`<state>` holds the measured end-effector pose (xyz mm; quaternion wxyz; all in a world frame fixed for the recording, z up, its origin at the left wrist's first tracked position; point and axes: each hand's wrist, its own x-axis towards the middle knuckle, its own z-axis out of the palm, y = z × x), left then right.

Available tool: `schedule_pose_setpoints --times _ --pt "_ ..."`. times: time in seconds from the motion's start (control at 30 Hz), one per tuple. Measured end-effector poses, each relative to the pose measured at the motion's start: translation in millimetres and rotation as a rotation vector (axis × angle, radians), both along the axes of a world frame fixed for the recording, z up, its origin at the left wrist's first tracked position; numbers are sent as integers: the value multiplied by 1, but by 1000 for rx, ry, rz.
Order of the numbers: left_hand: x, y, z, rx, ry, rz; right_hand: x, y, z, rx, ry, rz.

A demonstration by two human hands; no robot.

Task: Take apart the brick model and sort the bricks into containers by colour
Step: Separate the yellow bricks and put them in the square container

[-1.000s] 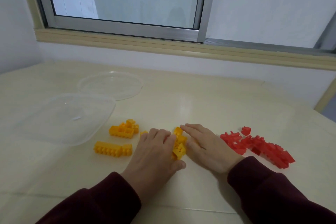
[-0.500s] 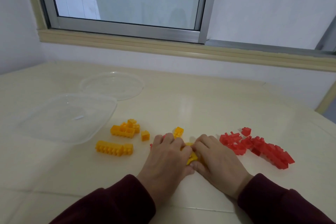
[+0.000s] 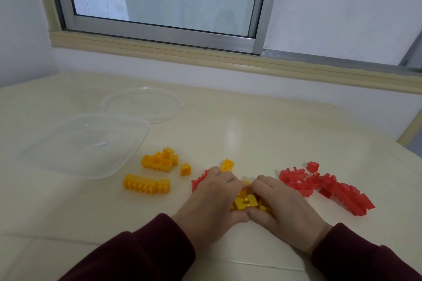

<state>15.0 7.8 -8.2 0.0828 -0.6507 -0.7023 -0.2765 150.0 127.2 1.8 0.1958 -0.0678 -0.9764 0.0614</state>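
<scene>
Both hands meet over a yellow brick model piece at the table's front middle. My left hand grips its left side and my right hand grips its right side, fingers curled over the top. Loose yellow bricks lie to the left: a stacked clump, a long bar, a single cube and another small one just beyond my left fingers. A few red bricks peek out left of my left hand. A pile of red bricks spreads to the right.
Two clear plastic containers sit at the left: a square one nearer and a round one behind it. The cream table runs to a wall with a window sill. The table's right edge drops off.
Both hands have drawn back toward me with the yellow piece between them, closing tightly on it. A small yellow brick was left behind beyond my left fingers.
</scene>
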Motion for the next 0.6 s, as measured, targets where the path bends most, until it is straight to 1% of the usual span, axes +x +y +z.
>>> schedule_pose_setpoints --times 0.07,0.17,0.23,0.33,0.4,0.47,0.6 --pt "0 -2 5 56 -28 -26 0 1 2 -50 36 4" --pt "-9 -6 19 131 -48 -7 -4 5 15 -206 106 -42" --pt "-23 -11 29 175 -66 61 -19 8 28 -292 159 -75" --pt "-54 -22 39 217 -98 215 -58 6 44 -337 204 -83" --pt "-74 -31 39 193 -127 324 -91 -1 49 -354 162 -82" --pt "-87 -39 33 156 -149 390 -124 -7 47 -367 92 -73" --pt "-93 -46 17 75 -153 373 -173 -16 33 -357 -76 -111"
